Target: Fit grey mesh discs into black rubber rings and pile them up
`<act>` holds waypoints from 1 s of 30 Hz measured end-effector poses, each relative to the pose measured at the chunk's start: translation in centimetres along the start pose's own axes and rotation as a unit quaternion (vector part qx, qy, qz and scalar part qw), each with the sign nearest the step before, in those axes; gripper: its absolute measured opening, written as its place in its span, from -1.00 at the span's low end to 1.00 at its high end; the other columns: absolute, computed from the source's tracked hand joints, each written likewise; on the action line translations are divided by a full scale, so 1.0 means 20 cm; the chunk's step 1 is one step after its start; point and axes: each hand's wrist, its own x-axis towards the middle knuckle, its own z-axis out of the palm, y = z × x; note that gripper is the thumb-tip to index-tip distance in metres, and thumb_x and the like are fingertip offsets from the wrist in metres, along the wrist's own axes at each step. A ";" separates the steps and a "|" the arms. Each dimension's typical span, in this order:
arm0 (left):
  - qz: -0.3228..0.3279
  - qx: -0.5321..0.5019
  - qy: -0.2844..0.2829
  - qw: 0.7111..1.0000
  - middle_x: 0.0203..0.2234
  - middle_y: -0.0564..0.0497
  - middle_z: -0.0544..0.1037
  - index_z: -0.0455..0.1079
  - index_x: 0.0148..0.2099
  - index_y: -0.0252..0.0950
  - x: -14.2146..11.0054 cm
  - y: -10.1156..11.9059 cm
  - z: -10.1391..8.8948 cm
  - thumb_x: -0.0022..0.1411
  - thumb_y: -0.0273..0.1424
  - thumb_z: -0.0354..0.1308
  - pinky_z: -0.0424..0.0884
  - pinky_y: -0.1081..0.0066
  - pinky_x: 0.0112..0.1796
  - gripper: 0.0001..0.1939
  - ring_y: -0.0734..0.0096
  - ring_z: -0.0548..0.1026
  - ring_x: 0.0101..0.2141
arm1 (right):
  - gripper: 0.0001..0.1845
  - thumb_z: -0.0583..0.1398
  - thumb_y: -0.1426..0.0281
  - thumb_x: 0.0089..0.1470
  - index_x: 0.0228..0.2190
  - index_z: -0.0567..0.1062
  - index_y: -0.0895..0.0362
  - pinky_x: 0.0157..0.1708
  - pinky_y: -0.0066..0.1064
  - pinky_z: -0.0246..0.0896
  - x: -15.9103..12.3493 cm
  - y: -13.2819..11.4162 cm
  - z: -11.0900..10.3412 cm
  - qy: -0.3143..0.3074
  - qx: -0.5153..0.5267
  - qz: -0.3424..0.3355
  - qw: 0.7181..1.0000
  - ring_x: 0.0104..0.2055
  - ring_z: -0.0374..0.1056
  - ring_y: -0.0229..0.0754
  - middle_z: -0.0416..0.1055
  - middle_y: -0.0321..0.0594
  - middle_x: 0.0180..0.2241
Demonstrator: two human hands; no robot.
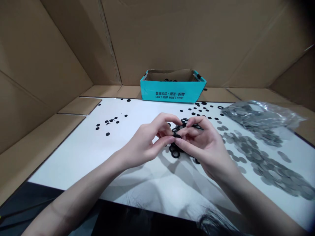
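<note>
Walls: Cardboard walls [172, 32] are set up behind and beside the table.
Table: A white top is shown on the table [69, 147], with the shadows of the hands cast across it.
Box: A teal box [172, 95] printed "CAN'T STOP WON'T STOP" is placed at the far edge of the table, with dark rings just visible inside it.
Bag: A clear plastic bag [268, 114] holding gray washers [261, 164] is laid at the far right, and more of the washers are spread in a broad band toward the near right corner.
Hands: The left hand [140, 144] and right hand [206, 147] are brought together near the middle of the table, wrists angled outward, palms turned toward each other.
Fingers: The fingers [167, 118] of both hands are curved inward and closed on the black rings [175, 150], with the fingertips of the two hands nearly meeting.
Rings: A tangled cluster of the rings is gripped between the hands, its lower part hanging just above the table. Other rings are scattered singly behind the hands and toward the left of the table.
</note>
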 end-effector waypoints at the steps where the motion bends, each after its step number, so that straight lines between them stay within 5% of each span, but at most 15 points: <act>1: -0.002 0.010 -0.006 1.000 -0.42 0.14 0.44 0.24 0.09 -0.19 0.00 0.00 -0.01 0.42 -0.48 0.12 0.43 0.48 -0.33 -0.75 0.51 0.48 -0.41 | -0.50 0.48 0.30 -0.10 -0.28 0.28 -0.02 -0.46 -0.41 0.17 0.00 0.00 0.00 -0.003 -0.018 -0.010 1.000 -0.48 0.27 -0.29 0.53 -0.39 -0.44; 9: -0.033 0.104 -0.077 0.991 -0.28 0.11 0.52 0.23 0.10 -0.12 0.00 0.05 -0.03 0.35 -0.60 0.00 0.41 0.48 -0.28 -0.64 0.50 0.52 -0.35 | -0.65 0.39 0.40 -0.03 -0.29 0.33 -0.01 -0.38 -0.31 0.22 0.00 -0.02 -0.02 -0.068 -0.169 -0.073 0.981 -0.42 0.36 -0.20 0.48 -0.37 -0.47; 20: -0.033 0.016 -0.031 0.999 -0.38 0.12 0.45 0.24 0.09 -0.16 -0.01 -0.01 0.00 0.39 -0.46 0.11 0.43 0.45 -0.29 -0.74 0.46 0.49 -0.38 | -0.52 0.44 0.31 -0.06 -0.25 0.26 -0.02 -0.40 -0.36 0.20 0.01 0.00 -0.02 -0.020 -0.042 -0.020 0.999 -0.47 0.29 -0.28 0.53 -0.40 -0.43; 30: -0.049 0.103 -0.116 0.987 -0.29 0.13 0.51 0.24 0.07 -0.12 0.01 0.04 -0.03 0.31 -0.64 -0.03 0.37 0.54 -0.29 -0.61 0.52 0.49 -0.34 | -0.66 0.33 0.49 0.00 -0.25 0.32 -0.02 -0.36 -0.33 0.18 0.01 0.00 -0.03 -0.080 -0.182 -0.107 0.974 -0.40 0.33 -0.23 0.46 -0.40 -0.45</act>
